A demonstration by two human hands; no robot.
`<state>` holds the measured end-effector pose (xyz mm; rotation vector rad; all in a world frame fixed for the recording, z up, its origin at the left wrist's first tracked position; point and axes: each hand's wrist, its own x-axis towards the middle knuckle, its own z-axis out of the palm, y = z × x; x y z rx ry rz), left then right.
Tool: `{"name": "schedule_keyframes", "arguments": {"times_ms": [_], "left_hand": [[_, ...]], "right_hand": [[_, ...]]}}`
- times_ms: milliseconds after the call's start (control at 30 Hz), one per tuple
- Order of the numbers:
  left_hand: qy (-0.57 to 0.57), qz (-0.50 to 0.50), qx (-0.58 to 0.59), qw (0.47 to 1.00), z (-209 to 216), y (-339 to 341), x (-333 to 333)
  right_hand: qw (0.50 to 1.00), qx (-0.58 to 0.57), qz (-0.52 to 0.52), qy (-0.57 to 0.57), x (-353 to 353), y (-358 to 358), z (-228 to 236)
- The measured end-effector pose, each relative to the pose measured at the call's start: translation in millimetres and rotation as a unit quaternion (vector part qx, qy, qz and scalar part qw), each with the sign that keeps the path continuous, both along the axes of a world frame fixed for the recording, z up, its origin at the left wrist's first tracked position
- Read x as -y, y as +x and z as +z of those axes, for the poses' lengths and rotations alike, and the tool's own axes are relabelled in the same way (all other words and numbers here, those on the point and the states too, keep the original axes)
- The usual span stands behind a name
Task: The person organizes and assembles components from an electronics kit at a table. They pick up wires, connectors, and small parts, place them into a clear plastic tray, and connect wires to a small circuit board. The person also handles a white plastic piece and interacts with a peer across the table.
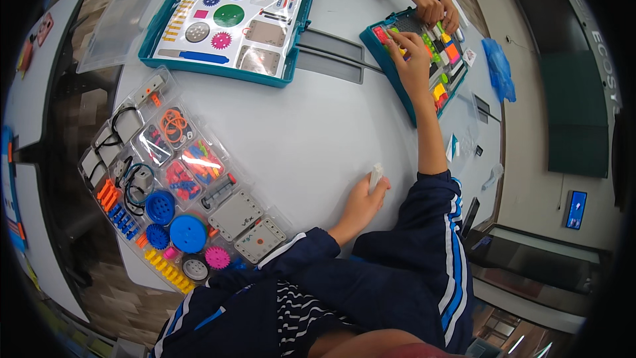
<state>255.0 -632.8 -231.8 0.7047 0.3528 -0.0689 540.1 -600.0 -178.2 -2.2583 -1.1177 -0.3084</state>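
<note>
My left hand is closed around a small white plastic piece, whose end sticks up past the fingers over the white table. My right hand reaches out over a teal case of colourful building parts. Its fingers are bent together near the red pieces at the case's left end; whatever is between them is too small to make out. Another person's hands work at the far end of that case, by yellow and lime parts.
A clear tray of sorted parts, wheels and cables lies at the left. Behind it stands an open teal case with a printed picture sheet. A grey slotted panel is set in the table. A blue plastic bag lies at the right edge.
</note>
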Motion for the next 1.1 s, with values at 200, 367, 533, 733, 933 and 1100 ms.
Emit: {"name": "schedule_keyframes", "arguments": {"times_ms": [200, 367, 533, 733, 933, 1100], "left_hand": [[-0.018, -0.008, 0.003, 1.000, 1, 0, -3], [-0.011, 0.002, 0.015, 1.000, -1, 2, 0], [0.008, -0.023, 0.007, 1.000, -3, 3, -2], [0.012, -0.036, 0.003, 0.999, 2, 4, -8], [0.064, -0.039, 0.045, 0.996, 7, 3, -8], [-0.002, -0.031, 0.085, 0.996, 6, 0, -8]], "right_hand": [[0.994, 0.101, -0.049, -0.001, 36, -43, -17], [0.969, 0.114, -0.219, 0.016, 94, -86, -27], [0.967, 0.086, -0.232, 0.066, 129, -102, -29], [0.969, 0.073, -0.216, 0.098, 140, -106, -30], [0.971, 0.048, -0.212, 0.096, 168, -129, -29], [0.974, 0.009, -0.202, 0.100, 193, -149, -27]]}}
